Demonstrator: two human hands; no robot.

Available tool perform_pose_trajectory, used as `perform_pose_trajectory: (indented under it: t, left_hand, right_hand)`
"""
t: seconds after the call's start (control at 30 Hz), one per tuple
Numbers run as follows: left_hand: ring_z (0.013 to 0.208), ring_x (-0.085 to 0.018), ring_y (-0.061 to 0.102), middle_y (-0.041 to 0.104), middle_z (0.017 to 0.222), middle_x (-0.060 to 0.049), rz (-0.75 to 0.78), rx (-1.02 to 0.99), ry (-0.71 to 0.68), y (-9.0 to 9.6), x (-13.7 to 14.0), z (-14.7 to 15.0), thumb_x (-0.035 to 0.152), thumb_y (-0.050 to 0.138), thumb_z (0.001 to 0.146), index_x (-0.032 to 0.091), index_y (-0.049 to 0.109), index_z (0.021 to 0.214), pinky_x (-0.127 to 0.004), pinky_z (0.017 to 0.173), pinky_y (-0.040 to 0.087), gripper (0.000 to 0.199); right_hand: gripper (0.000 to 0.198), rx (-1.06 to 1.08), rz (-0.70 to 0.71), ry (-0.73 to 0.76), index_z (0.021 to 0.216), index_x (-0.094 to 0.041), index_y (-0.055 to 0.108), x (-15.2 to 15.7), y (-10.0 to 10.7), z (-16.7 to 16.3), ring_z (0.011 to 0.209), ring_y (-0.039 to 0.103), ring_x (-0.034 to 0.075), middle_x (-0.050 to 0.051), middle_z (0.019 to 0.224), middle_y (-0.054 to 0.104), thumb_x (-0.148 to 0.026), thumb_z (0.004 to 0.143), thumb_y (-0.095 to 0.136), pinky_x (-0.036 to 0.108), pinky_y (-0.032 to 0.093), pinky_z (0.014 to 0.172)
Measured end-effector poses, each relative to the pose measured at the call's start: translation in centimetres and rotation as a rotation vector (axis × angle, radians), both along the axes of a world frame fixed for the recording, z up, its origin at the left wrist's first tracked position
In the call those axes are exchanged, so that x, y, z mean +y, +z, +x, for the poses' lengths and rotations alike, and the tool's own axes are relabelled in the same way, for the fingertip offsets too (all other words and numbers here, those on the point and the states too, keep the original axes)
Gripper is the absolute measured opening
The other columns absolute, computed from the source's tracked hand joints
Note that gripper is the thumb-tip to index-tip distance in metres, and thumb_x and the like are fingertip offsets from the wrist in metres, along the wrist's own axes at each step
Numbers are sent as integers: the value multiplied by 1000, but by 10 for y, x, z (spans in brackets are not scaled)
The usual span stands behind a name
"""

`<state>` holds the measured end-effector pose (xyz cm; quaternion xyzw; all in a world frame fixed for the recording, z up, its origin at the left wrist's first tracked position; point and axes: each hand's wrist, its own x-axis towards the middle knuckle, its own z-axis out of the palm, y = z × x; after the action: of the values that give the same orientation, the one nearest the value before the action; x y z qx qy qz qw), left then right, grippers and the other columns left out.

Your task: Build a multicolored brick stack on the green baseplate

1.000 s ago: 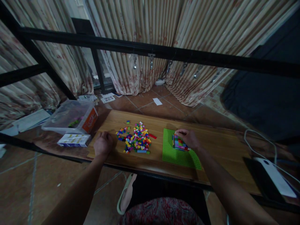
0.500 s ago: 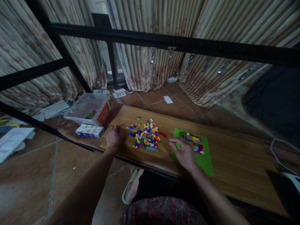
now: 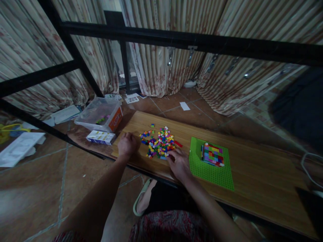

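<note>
A loose pile of small toy building bricks in many colours lies on the wooden tabletop. My right hand reaches in at the pile's near right edge, thumb and fingers bent together among the bricks; what is between the fingertips is too small to make out. Left of the pile, my left hand rests on the wood, curled into a fist whose inside is hidden. On the right lies a green studded baseplate. It bears a multicoloured brick build. A long red brick sits between pile and baseplate.
Beyond the left end stand a clear plastic tub with some bricks inside and a small carton. A black metal frame crosses before the curtains. A white cable lies at the right.
My right hand has moved left from over the baseplate to the brick pile, uncovering the build. My left fist stays beside the pile. The whole view has shifted slightly.
</note>
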<state>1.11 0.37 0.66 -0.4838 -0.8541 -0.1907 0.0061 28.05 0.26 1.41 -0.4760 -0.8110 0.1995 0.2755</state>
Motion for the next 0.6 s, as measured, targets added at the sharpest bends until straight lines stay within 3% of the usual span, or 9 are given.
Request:
perform_pose_trajectory:
  t: [0.33, 0.5, 0.6]
  left_hand:
    - [89, -22, 62, 64, 99, -10, -42, 14, 8, 3, -1, 2, 27, 39, 90, 18, 62, 96, -29, 63, 38, 26]
    - [87, -22, 62, 65, 98, -10, -42, 16, -1, 4, -1, 1, 28, 39, 90, 18, 62, 95, -30, 62, 38, 26]
    - [87, -23, 61, 65, 98, -10, -27, 17, -3, 3, 0, 0, 27, 39, 90, 18, 62, 95, -30, 63, 38, 26]
  right_hand:
    - [17, 39, -22, -17, 85, -23, 65, 1, 7, -5, 93, 57, 24, 6, 90, 65, -21, 88, 49, 38, 44, 85]
    - [19, 232, -178, -73, 93, -23, 63, -4, 22, 9, 79, 64, 20, 4, 87, 68, -31, 91, 45, 32, 48, 73]
    - [22, 362, -196, -134, 96, -22, 63, -2, 28, 29, 83, 65, 20, 5, 91, 70, -37, 90, 48, 32, 50, 76]
